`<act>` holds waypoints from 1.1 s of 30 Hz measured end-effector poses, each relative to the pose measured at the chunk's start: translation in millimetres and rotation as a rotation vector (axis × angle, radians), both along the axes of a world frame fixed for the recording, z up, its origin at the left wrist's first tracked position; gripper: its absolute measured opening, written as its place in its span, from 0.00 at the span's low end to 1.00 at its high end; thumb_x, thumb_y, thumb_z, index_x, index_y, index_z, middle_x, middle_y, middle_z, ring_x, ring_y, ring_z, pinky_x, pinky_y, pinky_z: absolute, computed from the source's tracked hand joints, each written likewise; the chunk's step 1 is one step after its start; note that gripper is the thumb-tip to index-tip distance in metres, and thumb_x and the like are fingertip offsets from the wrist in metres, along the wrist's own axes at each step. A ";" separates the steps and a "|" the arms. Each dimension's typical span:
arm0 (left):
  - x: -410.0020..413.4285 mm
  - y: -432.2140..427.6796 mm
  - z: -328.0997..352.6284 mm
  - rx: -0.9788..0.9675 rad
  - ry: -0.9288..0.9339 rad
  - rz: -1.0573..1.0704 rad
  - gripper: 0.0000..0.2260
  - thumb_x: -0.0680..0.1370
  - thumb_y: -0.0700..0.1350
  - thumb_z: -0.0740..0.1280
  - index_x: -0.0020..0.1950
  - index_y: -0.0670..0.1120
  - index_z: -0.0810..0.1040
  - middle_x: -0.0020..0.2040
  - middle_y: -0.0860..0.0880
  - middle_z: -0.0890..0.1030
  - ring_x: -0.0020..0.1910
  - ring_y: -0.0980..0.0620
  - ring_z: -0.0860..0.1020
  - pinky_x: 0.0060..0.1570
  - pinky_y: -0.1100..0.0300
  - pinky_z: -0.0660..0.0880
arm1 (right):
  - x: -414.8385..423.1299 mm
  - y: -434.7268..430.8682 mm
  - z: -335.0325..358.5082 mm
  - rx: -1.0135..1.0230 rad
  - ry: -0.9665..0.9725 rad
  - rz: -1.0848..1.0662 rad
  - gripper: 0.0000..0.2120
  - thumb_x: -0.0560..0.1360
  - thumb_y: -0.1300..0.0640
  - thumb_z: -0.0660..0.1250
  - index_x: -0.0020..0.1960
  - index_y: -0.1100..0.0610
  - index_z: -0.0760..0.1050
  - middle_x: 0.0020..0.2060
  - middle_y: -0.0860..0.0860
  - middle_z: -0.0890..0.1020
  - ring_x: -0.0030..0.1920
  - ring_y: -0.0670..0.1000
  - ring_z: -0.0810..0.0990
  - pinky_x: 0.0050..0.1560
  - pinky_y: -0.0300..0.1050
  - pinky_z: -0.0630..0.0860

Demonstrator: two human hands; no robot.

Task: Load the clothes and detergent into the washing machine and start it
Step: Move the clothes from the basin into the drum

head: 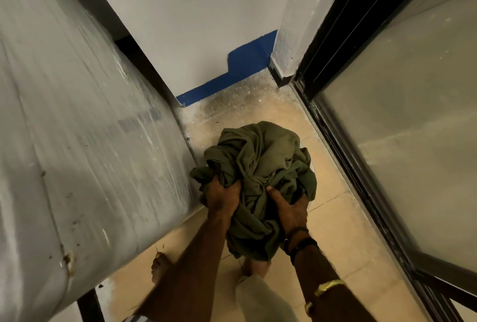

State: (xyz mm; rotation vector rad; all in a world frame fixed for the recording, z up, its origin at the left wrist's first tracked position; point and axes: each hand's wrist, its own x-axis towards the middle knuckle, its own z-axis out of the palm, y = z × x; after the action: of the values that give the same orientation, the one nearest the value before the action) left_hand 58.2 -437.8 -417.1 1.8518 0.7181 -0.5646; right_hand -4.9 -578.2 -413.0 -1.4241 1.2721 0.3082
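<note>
A bundle of olive-green clothes (pixel 260 166) hangs in front of me above the tiled floor. My left hand (pixel 222 196) clutches a fold at the bundle's left side. My right hand (pixel 290 209) grips it from the lower right, thumb pressed into the cloth; dark bands sit on that wrist. No washing machine or detergent can be made out for sure in this view.
A large plastic-wrapped object (pixel 85 141) fills the left side. On the right runs a black-framed frosted glass sliding door (pixel 402 125). A white wall with a blue skirting (pixel 232 81) closes the narrow passage ahead. My bare feet stand on the beige tiles (pixel 335 218).
</note>
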 end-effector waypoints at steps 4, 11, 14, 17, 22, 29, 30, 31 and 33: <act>-12.2 -12.5 24.5 -0.097 -0.057 -0.011 0.22 0.71 0.57 0.72 0.65 0.54 0.80 0.58 0.55 0.83 0.58 0.52 0.80 0.61 0.53 0.78 | -0.1 2.1 14.7 -0.012 0.029 -0.108 0.55 0.52 0.23 0.69 0.74 0.44 0.61 0.70 0.53 0.73 0.66 0.61 0.74 0.68 0.60 0.71; -6.3 -14.3 70.2 -0.169 -0.135 -0.050 0.20 0.72 0.51 0.72 0.64 0.51 0.81 0.55 0.56 0.83 0.55 0.54 0.81 0.59 0.55 0.79 | 0.2 12.9 55.0 -0.100 -0.039 -0.215 0.38 0.67 0.32 0.65 0.71 0.50 0.69 0.67 0.55 0.76 0.65 0.61 0.73 0.68 0.55 0.67; -7.9 -11.5 96.7 -0.164 -0.155 -0.048 0.17 0.75 0.46 0.72 0.64 0.49 0.81 0.49 0.61 0.81 0.50 0.57 0.80 0.56 0.59 0.78 | -0.7 16.4 75.6 -0.129 -0.056 -0.231 0.30 0.73 0.37 0.68 0.70 0.50 0.71 0.67 0.55 0.76 0.65 0.62 0.73 0.69 0.55 0.67; -12.5 -8.3 120.1 -0.213 -0.203 -0.031 0.17 0.76 0.44 0.71 0.65 0.48 0.80 0.54 0.56 0.83 0.54 0.55 0.81 0.58 0.56 0.79 | -1.4 19.4 99.7 -0.158 -0.096 -0.226 0.31 0.72 0.38 0.70 0.70 0.50 0.71 0.67 0.55 0.76 0.66 0.62 0.73 0.69 0.54 0.68; -22.3 -3.8 167.4 -0.223 -0.234 -0.023 0.17 0.77 0.43 0.71 0.65 0.47 0.80 0.58 0.51 0.83 0.56 0.52 0.81 0.59 0.55 0.79 | -6.2 21.7 142.4 -0.157 -0.043 -0.218 0.34 0.72 0.36 0.69 0.72 0.51 0.67 0.69 0.58 0.73 0.66 0.62 0.72 0.67 0.55 0.68; -40.3 -2.5 237.4 -0.253 -0.238 -0.019 0.19 0.77 0.47 0.71 0.68 0.47 0.78 0.60 0.50 0.82 0.57 0.51 0.80 0.60 0.52 0.79 | -18.1 20.6 211.0 -0.189 -0.057 -0.178 0.35 0.72 0.37 0.68 0.73 0.53 0.67 0.70 0.60 0.71 0.68 0.63 0.69 0.67 0.54 0.66; -42.5 -2.7 247.6 -0.262 -0.241 -0.013 0.19 0.77 0.47 0.71 0.67 0.47 0.78 0.60 0.50 0.82 0.57 0.51 0.80 0.60 0.52 0.79 | -18.9 19.9 221.6 -0.193 -0.063 -0.174 0.35 0.72 0.37 0.68 0.73 0.53 0.67 0.70 0.60 0.70 0.68 0.63 0.69 0.67 0.55 0.65; -43.9 -3.3 256.4 -0.272 -0.248 -0.008 0.19 0.77 0.47 0.71 0.67 0.47 0.78 0.60 0.50 0.82 0.57 0.51 0.81 0.60 0.52 0.79 | -19.2 19.3 230.7 -0.198 -0.065 -0.169 0.36 0.72 0.36 0.68 0.74 0.53 0.66 0.70 0.60 0.70 0.68 0.64 0.70 0.67 0.55 0.66; -47.9 -4.8 276.6 -0.290 -0.259 -0.001 0.19 0.75 0.48 0.71 0.66 0.48 0.79 0.59 0.50 0.83 0.56 0.51 0.81 0.58 0.49 0.80 | -21.5 17.6 251.8 -0.205 -0.070 -0.158 0.37 0.72 0.35 0.67 0.74 0.53 0.65 0.70 0.60 0.70 0.67 0.64 0.70 0.67 0.57 0.66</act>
State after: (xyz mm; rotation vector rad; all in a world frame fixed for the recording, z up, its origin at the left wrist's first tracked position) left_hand 10.3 -442.6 -140.5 1.6153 0.4377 -0.3959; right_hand -26.4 -560.5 -161.2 -1.4817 1.3788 0.0212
